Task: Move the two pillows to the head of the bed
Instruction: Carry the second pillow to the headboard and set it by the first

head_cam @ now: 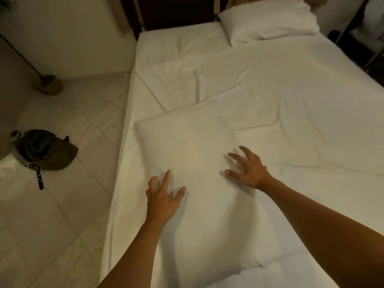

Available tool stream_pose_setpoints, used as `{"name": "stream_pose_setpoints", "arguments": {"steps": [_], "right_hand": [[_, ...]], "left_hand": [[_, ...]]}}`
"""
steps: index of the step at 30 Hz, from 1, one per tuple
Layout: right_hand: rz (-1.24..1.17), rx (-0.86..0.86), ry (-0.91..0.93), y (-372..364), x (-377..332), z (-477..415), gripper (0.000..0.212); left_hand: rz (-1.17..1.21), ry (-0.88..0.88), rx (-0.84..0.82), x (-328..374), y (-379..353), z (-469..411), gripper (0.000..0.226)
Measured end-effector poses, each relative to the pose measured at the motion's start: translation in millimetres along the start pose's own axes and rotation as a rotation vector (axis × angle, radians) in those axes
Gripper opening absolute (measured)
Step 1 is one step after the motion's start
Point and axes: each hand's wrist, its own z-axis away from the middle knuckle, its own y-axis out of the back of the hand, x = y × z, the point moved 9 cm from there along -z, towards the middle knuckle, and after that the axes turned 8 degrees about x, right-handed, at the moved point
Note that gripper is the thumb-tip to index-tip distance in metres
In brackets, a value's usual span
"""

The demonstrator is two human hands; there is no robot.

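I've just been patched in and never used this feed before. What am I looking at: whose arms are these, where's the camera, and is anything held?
One picture, from a camera worn on a person's head, looking down a bed. The bare arms are theirs. The left hand and right hand are spread open over the near pillow; neither has closed on it, so nothing is held. The far pillow already lies at the headboard, on the right side. On the tiled floor to the left lies a dark bag.

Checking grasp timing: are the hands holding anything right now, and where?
Nothing is held. The left hand and right hand are open with fingers spread, over the near pillow.
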Motion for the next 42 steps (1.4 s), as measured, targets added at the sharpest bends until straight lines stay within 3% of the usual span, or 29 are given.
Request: {"name": "stream_pose_setpoints", "arguments": {"steps": [9,17,22,27,35,42], "right_hand": [[-0.184,0.025,-0.061,-31,36,-29,0.093],[-0.341,0.027,-0.049,-42,48,-46,0.093],[-0.430,-0.002,-0.059,-50,50,-50,0.091],[-0.509,0.031,-0.026,-41,34,-46,0.088],[-0.431,0.106,0.151,4,-32,-22,0.085],[-0.413,0.183,0.202,54,-93,12,0.087]], "left_hand": [[0.102,0.061,0.074,-34,-40,-24,0.088],[0.224,0.131,0.174,-70,-42,-48,0.076],[0.424,0.232,0.133,-87,-57,-56,0.080],[0.534,0.116,0.161,-56,-48,-54,0.077],[0.369,-0.196,0.120,30,12,-41,0.079],[0.297,-0.251,0.122,69,95,-23,0.083]]}}
